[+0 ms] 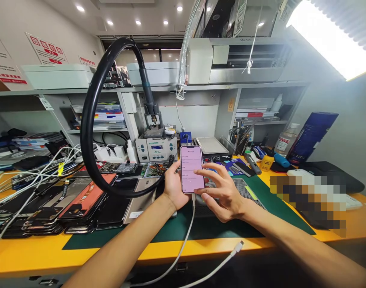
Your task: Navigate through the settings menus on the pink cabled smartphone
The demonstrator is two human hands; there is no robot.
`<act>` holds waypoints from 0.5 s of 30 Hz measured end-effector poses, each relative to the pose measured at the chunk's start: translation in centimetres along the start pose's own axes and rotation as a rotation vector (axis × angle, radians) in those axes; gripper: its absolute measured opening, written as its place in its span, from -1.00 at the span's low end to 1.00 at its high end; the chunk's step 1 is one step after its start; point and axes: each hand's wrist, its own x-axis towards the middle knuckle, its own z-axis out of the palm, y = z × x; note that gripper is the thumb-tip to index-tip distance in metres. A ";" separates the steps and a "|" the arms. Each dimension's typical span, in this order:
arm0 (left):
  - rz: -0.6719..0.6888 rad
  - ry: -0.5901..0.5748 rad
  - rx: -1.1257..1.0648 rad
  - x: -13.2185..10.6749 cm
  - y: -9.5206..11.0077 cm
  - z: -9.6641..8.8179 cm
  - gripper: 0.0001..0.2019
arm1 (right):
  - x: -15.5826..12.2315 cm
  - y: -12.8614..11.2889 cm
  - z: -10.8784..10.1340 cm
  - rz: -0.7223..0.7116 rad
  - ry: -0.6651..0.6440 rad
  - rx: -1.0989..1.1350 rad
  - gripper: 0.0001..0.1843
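Phone in your L hand, R fingers at the screen

Your L hand (174,187) grasps the phone (187,171), upright, lit screen facing you, mid-scene above the green mat (213,233). Your R hand (221,191) is unclenched, nothing visibly gripped, fingers spread over the screen's right & lower part; can't tell if tips touch. White cable (192,224) runs from phone's btm edge down to the near side; 2nd white cable (220,270) w/ bare plug lies near, R of it.

To your L on the orange bench (159,255): stacked phone parts (83,200), plus a gold handset (137,200) just beside your L wrist. Black hose (87,104) arches over these. Far centre: grey station (156,149) w/ knobs/btns. Far R: clear bottle (286,141) next to a tilted blue pack (315,134); yellow bottle (266,163) nearer. Bright lamp (329,36) up R.
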 end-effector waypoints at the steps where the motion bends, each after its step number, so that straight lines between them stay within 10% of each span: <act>1: -0.002 -0.002 -0.001 0.0 0.0 0.0 -0.50 | 0.0 0.0 0.0 -0.004 -0.001 0.002 -0.78; 15: -0.035 -0.038 0.026 0.1 0.0 -0.2 -0.45 | -0.1 0.1 0.0 0.038 0.090 -0.012 -0.74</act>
